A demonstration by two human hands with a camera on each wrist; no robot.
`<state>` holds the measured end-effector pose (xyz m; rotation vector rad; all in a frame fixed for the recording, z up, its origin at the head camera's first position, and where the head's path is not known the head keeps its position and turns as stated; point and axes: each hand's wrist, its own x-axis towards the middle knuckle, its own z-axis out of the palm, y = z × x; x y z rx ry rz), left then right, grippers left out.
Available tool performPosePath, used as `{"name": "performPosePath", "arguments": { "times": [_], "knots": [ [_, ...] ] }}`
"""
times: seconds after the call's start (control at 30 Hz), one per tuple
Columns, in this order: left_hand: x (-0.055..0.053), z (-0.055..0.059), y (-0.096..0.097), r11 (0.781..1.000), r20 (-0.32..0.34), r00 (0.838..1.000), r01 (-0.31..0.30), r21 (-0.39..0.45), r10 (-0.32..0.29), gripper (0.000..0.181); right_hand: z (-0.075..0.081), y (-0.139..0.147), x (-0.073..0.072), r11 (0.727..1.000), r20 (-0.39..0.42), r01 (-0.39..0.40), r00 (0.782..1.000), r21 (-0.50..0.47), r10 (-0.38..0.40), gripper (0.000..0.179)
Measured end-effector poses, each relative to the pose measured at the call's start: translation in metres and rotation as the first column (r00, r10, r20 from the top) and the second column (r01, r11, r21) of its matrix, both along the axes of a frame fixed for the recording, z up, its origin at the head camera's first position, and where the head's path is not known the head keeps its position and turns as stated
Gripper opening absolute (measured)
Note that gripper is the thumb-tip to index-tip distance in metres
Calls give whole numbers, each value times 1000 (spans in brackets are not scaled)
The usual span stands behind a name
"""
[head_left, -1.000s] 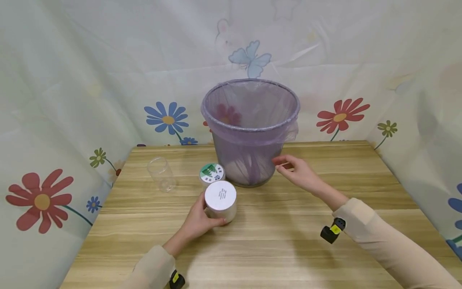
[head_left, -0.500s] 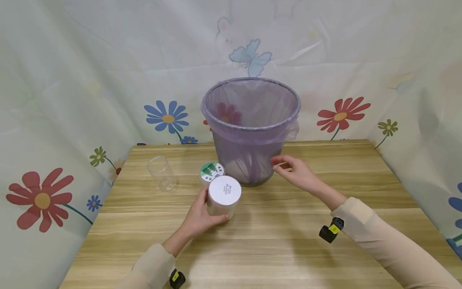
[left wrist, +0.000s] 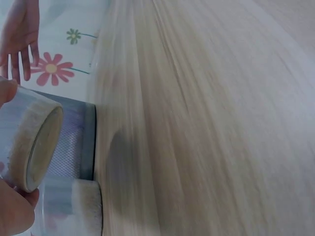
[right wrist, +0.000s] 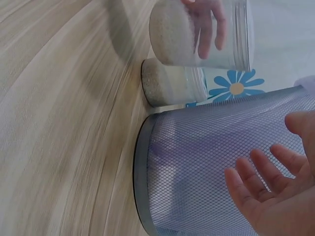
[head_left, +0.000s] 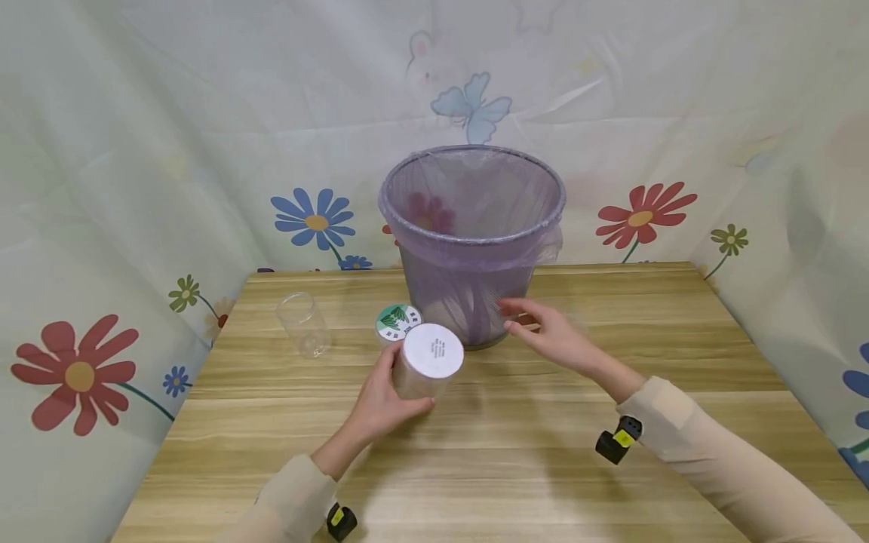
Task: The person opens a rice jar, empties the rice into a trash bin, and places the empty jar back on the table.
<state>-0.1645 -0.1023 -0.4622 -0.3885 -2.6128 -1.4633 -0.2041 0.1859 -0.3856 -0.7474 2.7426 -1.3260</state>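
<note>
"Where is the white-lidded jar [head_left: 433, 351]?"

"In front of the mesh bin [head_left: 434, 290], a little left of its middle, tilted and lifted off the table [head_left: 475, 467]. The left hand [head_left: 383, 403] grasps it round the side, thumb and fingers curled, a hold that probably suits its round wall and leaves the lid uncovered."

"And the right hand [head_left: 560, 339]?"

"At the bin's front right, fingers loosely bent, holding nothing. Whether a fingertip brushes the mesh, one cannot tell."

"Why does the green-and-white-lidded jar [head_left: 398, 323] need no hand?"

"It stands upright just beside the bin's left side; the pale grainy fill at its bottom likely steadies it. The clear glass [head_left: 303, 324] stands farther left of the bin, seemingly out of the left hand's way."
</note>
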Motion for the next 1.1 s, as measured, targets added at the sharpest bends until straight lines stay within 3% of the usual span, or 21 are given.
{"name": "performPosePath", "arguments": {
  "times": [0.2, 0.6, 0.8, 1.1],
  "knots": [
    [-1, 5, 6, 1000, -38, 999, 1, -1, -1, 94, 0, -4, 2, 999, -23, -38, 999, -16, 38, 44],
    [-6, 15, 18, 1000, -78, 997, 5, -23, -6, 94, 7, -16, 8, 998, 66, -31, 997, -48, 34, 46],
    [-11, 18, 22, 1000, -92, 995, 28, -13, -29, 94, 7, -20, 8, 996, 108, -19, 994, -90, 29, 45],
    [-19, 24, 25, 995, -131, 988, 77, -67, -85, 94, 10, -27, 8, 995, 100, -23, 995, -93, 32, 46]
  ]
}}
